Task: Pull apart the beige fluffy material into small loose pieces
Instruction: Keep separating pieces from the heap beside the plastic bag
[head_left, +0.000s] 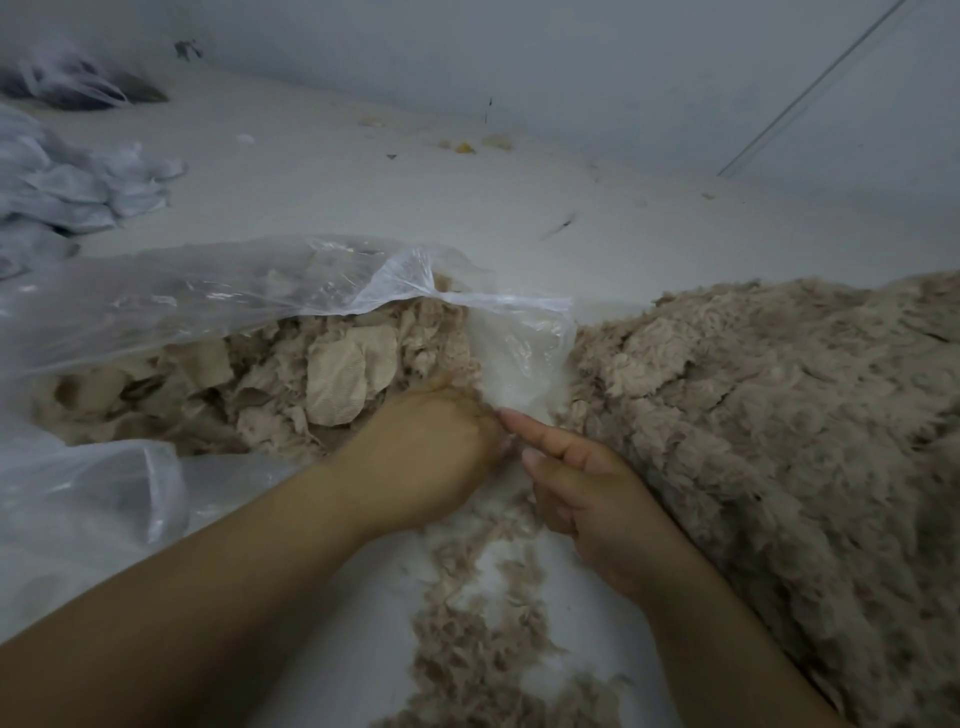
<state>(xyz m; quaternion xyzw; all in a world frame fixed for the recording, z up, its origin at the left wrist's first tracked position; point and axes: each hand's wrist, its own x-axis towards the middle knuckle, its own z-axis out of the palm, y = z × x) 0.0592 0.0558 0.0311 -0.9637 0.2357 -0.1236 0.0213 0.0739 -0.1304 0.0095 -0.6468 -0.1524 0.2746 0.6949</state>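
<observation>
Left hand (431, 447) pinches beige fluff (291, 395) at the bag (156, 296) mouth; right hand (587, 499) grip loosely curled, forefinger out

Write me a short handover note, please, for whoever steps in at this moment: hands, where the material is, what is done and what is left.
Left hand: at the mouth of the clear bag, fingers curled into beige scraps there; what it grips is hidden.
Right hand: beside the left, forefinger out, other fingers curled; whether it holds anything cannot be told.
Done: a big pile of loose fluff lies on the right, with a thinner trail on the floor between the arms.
Left: the bag holds many whole scraps, some showing flat woven backing. Keep pulling pieces out, tearing them small and dropping them on the pile.
</observation>
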